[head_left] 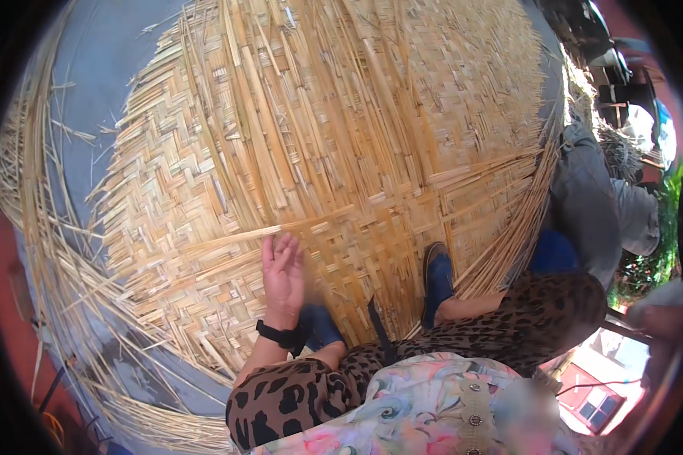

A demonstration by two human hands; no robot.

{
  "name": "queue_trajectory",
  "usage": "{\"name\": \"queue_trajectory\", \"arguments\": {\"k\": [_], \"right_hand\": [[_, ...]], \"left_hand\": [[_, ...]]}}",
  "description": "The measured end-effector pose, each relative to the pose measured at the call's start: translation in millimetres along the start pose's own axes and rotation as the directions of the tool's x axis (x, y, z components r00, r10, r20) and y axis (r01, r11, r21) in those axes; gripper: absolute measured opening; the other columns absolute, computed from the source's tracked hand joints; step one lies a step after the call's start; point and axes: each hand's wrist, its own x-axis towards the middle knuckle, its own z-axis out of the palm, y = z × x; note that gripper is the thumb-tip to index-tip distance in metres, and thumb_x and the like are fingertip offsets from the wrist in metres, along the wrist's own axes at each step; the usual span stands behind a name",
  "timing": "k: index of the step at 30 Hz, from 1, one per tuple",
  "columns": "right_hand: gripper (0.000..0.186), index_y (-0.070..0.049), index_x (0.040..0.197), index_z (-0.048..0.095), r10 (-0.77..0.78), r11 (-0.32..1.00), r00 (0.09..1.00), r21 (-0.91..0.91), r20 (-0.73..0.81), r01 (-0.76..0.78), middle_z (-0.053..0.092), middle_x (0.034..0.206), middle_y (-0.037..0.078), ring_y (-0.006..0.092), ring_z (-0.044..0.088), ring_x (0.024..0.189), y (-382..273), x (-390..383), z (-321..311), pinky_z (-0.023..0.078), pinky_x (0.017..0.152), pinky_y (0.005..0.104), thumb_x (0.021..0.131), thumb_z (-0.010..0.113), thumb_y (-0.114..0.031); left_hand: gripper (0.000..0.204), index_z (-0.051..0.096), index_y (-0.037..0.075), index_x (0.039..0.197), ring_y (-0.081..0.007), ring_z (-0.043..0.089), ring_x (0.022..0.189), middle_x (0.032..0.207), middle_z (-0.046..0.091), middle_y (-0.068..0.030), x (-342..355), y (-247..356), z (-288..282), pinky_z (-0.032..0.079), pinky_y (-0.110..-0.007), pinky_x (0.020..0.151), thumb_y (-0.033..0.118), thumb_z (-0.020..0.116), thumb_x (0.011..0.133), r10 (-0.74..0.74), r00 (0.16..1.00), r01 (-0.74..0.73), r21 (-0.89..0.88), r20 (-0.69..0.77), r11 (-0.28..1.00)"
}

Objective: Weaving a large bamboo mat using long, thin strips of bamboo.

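Note:
A large woven mat of pale bamboo-like strips (159, 182) spreads out in front of me and under my feet. My left hand (283, 273) comes in from the lower left, palm up, with a dark band on the wrist. Its thumb and bent fingers stand apart. The fingertips meet the near edge of a flat pale strip (239, 238) running crosswise over the weave; no grip on it shows. The hand's right side is blurred. Several long loose strips (254, 114) lie lengthwise over the mat beyond. My right hand is not in view.
My blue shoes (438, 280) stand on the mat. Loose strip ends curve along its left side (68, 243) and right side (501, 243). A person in grey trousers (592, 189) is close at the right. A dark narrow strap-like thing (379, 330) sticks up between my feet.

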Motion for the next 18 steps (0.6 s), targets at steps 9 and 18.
{"name": "queue_trajectory", "arguments": {"k": [9, 18], "right_hand": [[0.045, -0.012, 0.134, 0.051, -0.846, 0.498, 0.516, -0.148, 0.131, 0.854, 0.06, 0.124, 0.017, 0.0326, 0.063, 0.103, 17.4, 297.6, 342.5, 0.052, 0.085, 0.0423, 0.089, 0.057, -0.009], [0.008, -0.009, 0.1, 0.062, -0.229, 0.766, 0.945, 0.556, -0.233, 0.323, 0.067, 0.087, 0.007, 0.0176, 0.065, 0.077, 47.3, 279.4, 391.4, 0.052, 0.063, 0.031, 0.093, 0.061, -0.011]], "left_hand": [[0.034, 0.063, 0.007, 0.127, -0.014, 0.061, 0.109, 0.114, 0.067, -0.0048, 33.6, 70.1, 24.5, 0.049, -0.03, 0.094, 0.014, 0.063, 0.093, -0.297, 0.77, -0.175, 0.633, 0.565, 0.754], [0.033, 0.056, 0.004, 0.127, -0.0128, 0.059, 0.095, 0.108, 0.06, -0.0064, 106.9, 58.2, 113.5, 0.052, -0.026, 0.08, 0.011, 0.058, 0.094, -0.273, 0.893, -0.211, 0.867, 0.359, 0.451]]}}
